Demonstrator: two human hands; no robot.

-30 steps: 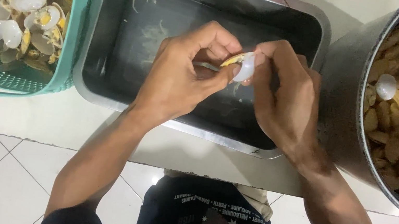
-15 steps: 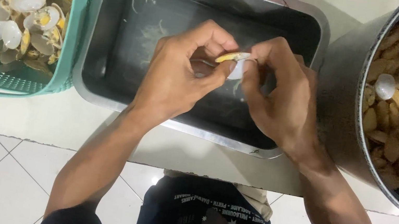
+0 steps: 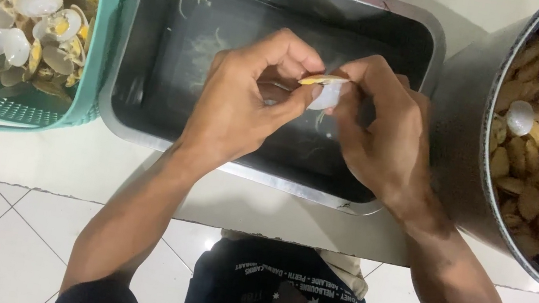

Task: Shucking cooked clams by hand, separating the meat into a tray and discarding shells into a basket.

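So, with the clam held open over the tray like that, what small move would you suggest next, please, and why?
Probably pull the meat free and let it drop into the steel tray. The left hand and right hand both pinch the opened clam directly above it, and a few scraps already lie on the tray's floor. The emptied shell would then likely go to the green basket, which holds open shells.

Teal basket (image 3: 88, 103), grey tray (image 3: 132, 117), white-yellow clam (image 3: 325, 88).
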